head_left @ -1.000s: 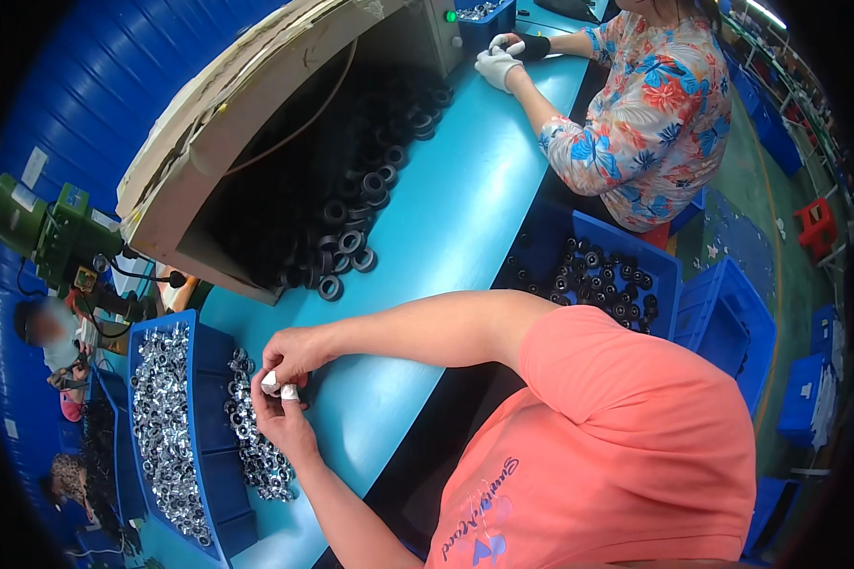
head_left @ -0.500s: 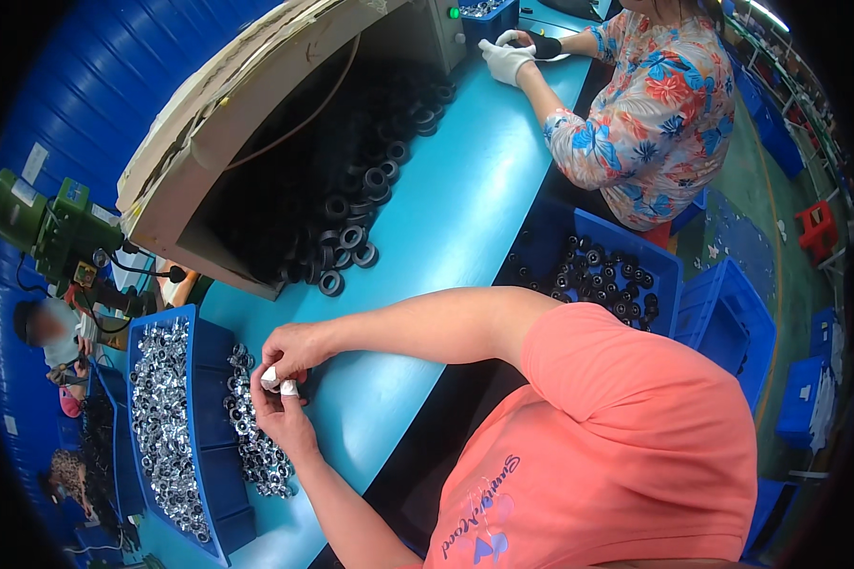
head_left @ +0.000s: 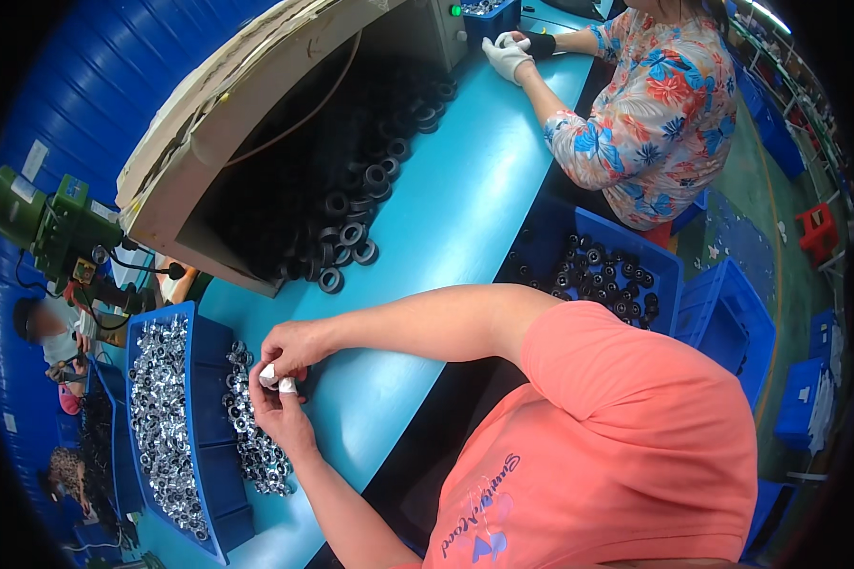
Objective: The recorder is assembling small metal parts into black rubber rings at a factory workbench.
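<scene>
My two hands meet above the blue-green bench, close to a heap of small shiny metal parts (head_left: 261,455). The fingers of my right hand (head_left: 297,347) are bent in a pinch. Just below it, my left hand (head_left: 285,424) is closed too, its fingertips against those of the right. White wraps (head_left: 287,386) cover some of the fingertips. Whatever lies between the fingers is too small and too covered to make out. Left of my hands stands a blue bin (head_left: 220,431) filled with more of the shiny metal parts.
Black rings (head_left: 351,235) lie heaped under a beige hood (head_left: 185,204) along the bench (head_left: 417,270). A green machine (head_left: 66,228) stands at the left. At the far end, a co-worker in white gloves (head_left: 509,57) works. Blue crates (head_left: 726,318) sit at the right, one holding black parts (head_left: 603,275).
My hands stay almost in place, with only a very slight shift of the fingers. The co-worker's gloved hands have drawn closer together.
</scene>
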Demonstrator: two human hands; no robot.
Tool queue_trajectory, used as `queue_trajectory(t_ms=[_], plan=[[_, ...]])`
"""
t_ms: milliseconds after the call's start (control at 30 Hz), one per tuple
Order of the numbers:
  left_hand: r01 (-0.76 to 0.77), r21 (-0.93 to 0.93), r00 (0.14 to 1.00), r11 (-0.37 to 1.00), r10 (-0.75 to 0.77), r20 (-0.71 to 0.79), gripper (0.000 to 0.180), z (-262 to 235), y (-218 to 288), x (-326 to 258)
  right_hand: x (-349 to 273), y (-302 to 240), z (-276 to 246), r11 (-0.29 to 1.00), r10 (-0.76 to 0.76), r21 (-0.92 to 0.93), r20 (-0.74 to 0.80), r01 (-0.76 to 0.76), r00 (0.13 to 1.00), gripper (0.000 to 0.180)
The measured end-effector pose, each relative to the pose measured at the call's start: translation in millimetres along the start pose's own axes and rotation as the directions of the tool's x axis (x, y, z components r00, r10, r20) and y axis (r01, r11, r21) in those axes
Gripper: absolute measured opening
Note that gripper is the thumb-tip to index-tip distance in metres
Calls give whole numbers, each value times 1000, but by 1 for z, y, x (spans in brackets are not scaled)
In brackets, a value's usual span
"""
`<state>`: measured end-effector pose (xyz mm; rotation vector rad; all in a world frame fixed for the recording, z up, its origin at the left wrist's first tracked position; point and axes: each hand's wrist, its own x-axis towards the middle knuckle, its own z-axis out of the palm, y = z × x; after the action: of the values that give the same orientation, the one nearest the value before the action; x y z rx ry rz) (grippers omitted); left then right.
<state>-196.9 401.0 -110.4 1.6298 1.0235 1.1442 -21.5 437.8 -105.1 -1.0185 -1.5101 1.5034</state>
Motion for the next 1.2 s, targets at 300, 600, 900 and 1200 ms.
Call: queue_trajectory(t_ms=[300,600,900,1200], plan=[[16,-1,1000,1000,-16,-15,40,2,2,0,0,0,-1,999,-18,40,67,16,998,35],[14,21,1000,1000,-14,-1,40,3,4,1,1,2,-1,1000,-11,15,34,11,999,32],[-10,22,1000,1000,10,10,42,2,1,1,-2,-3,1,1000,-6,-19,5,6,1000,32],[-8,16,1000,1000,8,12,41,3,4,0,0,-1,1,999,-1,-46,-3,1,1000,32]])
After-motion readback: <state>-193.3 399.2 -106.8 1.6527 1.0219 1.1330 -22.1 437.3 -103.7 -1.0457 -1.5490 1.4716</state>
